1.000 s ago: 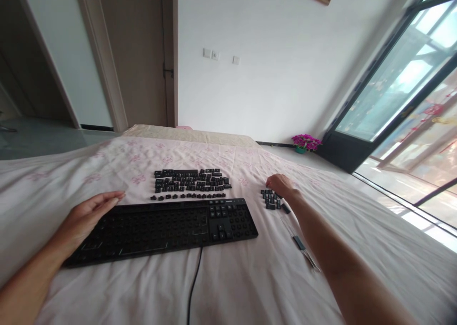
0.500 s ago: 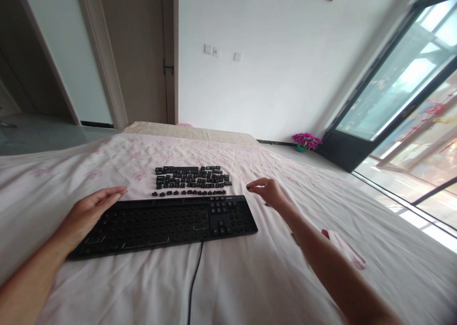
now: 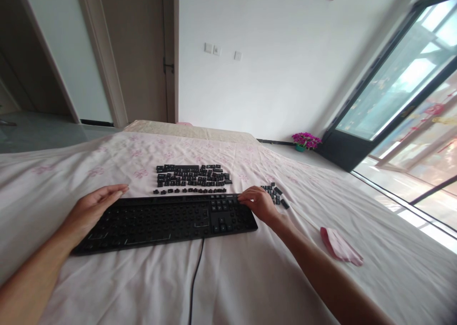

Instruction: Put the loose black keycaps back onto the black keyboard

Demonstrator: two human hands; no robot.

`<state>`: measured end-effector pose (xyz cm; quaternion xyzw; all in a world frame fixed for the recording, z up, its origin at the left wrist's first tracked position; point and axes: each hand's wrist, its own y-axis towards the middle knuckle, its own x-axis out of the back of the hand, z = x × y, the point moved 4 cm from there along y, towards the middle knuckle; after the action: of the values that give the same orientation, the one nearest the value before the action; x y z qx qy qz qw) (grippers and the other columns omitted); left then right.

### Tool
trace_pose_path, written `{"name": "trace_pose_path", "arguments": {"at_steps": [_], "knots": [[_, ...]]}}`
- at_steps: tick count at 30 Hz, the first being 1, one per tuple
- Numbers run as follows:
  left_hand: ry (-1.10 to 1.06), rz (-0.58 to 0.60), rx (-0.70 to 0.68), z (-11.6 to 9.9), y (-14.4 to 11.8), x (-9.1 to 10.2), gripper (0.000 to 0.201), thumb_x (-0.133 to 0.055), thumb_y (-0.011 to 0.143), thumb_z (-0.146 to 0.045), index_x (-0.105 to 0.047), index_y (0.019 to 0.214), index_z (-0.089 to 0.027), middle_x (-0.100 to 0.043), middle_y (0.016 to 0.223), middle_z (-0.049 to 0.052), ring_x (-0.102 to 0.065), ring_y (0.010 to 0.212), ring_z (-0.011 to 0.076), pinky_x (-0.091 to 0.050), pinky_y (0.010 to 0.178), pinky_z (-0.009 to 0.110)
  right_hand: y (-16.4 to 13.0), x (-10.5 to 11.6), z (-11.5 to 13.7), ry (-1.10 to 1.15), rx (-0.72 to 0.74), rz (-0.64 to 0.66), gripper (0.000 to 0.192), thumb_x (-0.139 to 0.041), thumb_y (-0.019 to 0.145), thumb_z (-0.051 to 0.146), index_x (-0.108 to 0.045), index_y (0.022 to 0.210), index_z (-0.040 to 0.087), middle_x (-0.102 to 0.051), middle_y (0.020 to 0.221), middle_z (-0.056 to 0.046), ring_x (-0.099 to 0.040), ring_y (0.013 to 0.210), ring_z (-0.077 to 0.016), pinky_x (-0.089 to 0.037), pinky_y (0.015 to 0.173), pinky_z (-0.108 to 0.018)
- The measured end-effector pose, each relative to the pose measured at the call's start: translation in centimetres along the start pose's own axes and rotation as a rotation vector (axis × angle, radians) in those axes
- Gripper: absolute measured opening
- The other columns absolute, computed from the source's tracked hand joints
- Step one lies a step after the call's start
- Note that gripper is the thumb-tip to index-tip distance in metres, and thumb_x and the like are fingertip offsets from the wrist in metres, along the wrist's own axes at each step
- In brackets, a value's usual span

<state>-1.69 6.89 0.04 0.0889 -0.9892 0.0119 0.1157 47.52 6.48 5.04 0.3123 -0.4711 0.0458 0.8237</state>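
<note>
One keyboard (image 3: 164, 220); two keycap piles (image 3: 192, 178), (image 3: 274, 194) beyond both hands. Left hand (image 3: 91, 210) flat, fingers extended, holding nothing; right hand (image 3: 257, 205) fingers curled, grasp unclear.

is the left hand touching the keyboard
Touching. In the head view the left hand lies flat over the far left corner of the black keyboard, its palm overlapping the frame with no gap showing.
</note>
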Motion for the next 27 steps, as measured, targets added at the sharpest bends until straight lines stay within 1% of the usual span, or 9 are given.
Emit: {"name": "trace_pose_path", "arguments": {"at_steps": [6,12,17,20,27], "knots": [[-0.002,0.005,-0.015,0.31,0.08,0.11,0.060,-0.067,0.073,-0.057,-0.064,0.120,-0.019,-0.062,0.131,0.010,-0.051,0.127,0.0273,-0.028,0.114,0.039,-0.13,0.33,0.47,-0.040,0.034,-0.016,0.012,-0.066,0.083,0.021,-0.076,0.081,0.026,-0.074,0.085,-0.001,-0.065,0.084,-0.0185,-0.049,0.083,-0.033],[0.000,0.006,-0.025,0.43,0.25,0.23,0.059,-0.067,0.073,-0.057,-0.064,0.118,-0.019,-0.063,0.130,0.010,-0.052,0.127,0.0267,-0.028,0.114,0.038,-0.25,0.13,0.31,-0.016,0.088,0.005,0.013,-0.064,0.084,0.019,-0.076,0.083,0.026,-0.074,0.087,0.000,-0.065,0.086,-0.0183,-0.048,0.085,-0.034],[0.010,0.009,-0.024,0.51,0.37,0.32,0.062,-0.068,0.072,-0.058,-0.065,0.119,-0.018,-0.063,0.130,0.011,-0.052,0.127,0.0270,-0.028,0.113,0.037,-0.47,0.07,0.44,0.030,0.070,-0.032,0.013,-0.064,0.084,0.019,-0.075,0.081,0.026,-0.074,0.086,0.000,-0.065,0.085,-0.0183,-0.049,0.084,-0.034],[0.021,-0.001,-0.032,0.37,0.28,0.28,0.063,-0.068,0.071,-0.058,-0.065,0.119,-0.017,-0.064,0.129,0.011,-0.052,0.126,0.0277,-0.029,0.113,0.038,-0.57,0.08,0.68,-0.002,0.084,-0.025,0.015,-0.063,0.084,0.018,-0.075,0.081,0.026,-0.074,0.087,-0.001,-0.065,0.085,-0.0184,-0.048,0.083,-0.034],[0.001,-0.001,-0.016,0.29,0.22,0.15,0.060,-0.068,0.071,-0.058,-0.065,0.118,-0.020,-0.064,0.129,0.008,-0.052,0.126,0.0259,-0.028,0.113,0.037,-0.76,-0.04,0.64,-0.034,0.110,-0.022,0.014,-0.062,0.085,0.018,-0.074,0.082,0.025,-0.074,0.088,-0.001,-0.064,0.085,-0.0174,-0.047,0.085,-0.034]]}}
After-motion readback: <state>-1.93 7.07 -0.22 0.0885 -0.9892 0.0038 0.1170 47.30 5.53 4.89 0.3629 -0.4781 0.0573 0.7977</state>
